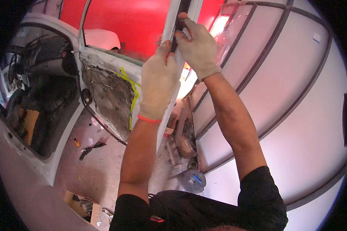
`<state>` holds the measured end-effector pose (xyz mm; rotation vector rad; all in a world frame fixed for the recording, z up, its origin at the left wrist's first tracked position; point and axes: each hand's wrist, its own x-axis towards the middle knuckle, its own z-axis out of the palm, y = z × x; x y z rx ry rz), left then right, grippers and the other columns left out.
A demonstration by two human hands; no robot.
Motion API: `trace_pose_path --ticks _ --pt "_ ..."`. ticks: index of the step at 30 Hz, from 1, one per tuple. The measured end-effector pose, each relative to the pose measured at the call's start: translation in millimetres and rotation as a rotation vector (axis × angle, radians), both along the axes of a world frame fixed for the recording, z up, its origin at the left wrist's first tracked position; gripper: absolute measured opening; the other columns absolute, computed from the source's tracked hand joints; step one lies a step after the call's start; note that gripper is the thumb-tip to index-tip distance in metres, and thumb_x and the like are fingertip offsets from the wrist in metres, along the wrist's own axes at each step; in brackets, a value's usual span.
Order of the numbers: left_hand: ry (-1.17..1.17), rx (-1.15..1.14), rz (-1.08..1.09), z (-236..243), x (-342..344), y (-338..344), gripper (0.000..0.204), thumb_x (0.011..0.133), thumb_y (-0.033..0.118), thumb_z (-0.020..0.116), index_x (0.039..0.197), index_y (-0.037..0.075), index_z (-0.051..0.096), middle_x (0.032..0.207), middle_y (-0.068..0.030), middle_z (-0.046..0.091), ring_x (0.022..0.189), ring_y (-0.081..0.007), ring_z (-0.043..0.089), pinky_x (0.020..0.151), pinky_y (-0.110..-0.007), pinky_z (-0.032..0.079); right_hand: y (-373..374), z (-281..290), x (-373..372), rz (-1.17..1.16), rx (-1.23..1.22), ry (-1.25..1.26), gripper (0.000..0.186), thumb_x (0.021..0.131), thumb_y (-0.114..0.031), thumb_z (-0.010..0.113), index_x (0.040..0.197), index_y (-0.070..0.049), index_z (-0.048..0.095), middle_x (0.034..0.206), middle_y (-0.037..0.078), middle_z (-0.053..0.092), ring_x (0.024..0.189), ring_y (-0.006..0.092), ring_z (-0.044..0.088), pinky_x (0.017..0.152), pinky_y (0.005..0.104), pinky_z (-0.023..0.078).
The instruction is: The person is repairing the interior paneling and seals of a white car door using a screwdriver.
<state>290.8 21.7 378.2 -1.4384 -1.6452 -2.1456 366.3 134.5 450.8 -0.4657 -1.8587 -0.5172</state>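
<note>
Red walling [138,19] glows behind the open car door [112,96], and framed white panels [293,57] close off the right side of the workshop. From where I stand, the person's left hand [158,82] and right hand [198,46], both in pale knit gloves with orange-stained tips, are raised to the free-edge upright of the window frame [171,23], the right one higher. Set in that upright is a dark strip [179,26], running up beyond the right hand. The left fingers are bent close together at its lower part; the right forefinger and thumb stand slightly parted against it. Whether either pair pinches or merely presses, I can't tell (the gloves hide the contact).

Done well, I'd say, this wants short stretches: one hand steadying, the other working just beside it with even pressure, so the strip doesn't kink or the door swing.

As for looks, the strip is narrow, nearly black and seemingly straight, between pale painted edges. Below, the door's exposed inner face is a grimy grey-brown, edged partly with yellow-green tape [134,101].
</note>
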Motion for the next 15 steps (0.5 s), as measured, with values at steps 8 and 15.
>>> trace_pose_path --ticks 8,15 --pt "-0.174 0.204 -0.149 -10.1 13.6 2.2 0.044 0.100 0.019 0.049 0.135 -0.005 0.059 0.095 -0.0326 0.067 0.086 -0.0464 0.068 0.077 -0.049 0.051 -7.6 17.6 4.6 -0.011 -0.009 -0.069 0.038 0.090 -0.034 0.067 0.125 -0.021 0.072 0.095 0.013 0.071 0.087 0.0353 0.071 0.078 0.0485 0.057" --pt "0.035 0.212 0.052 -1.8 5.8 1.2 0.045 0.100 0.020 0.049 0.136 -0.005 0.060 0.101 -0.0316 0.068 0.089 -0.0444 0.069 0.078 -0.046 0.053 -18.1 21.6 -1.7 0.031 -0.155 0.021 0.041 0.086 -0.031 0.070 0.126 -0.022 0.072 0.115 0.007 0.074 0.103 0.0266 0.072 0.091 0.0370 0.055"
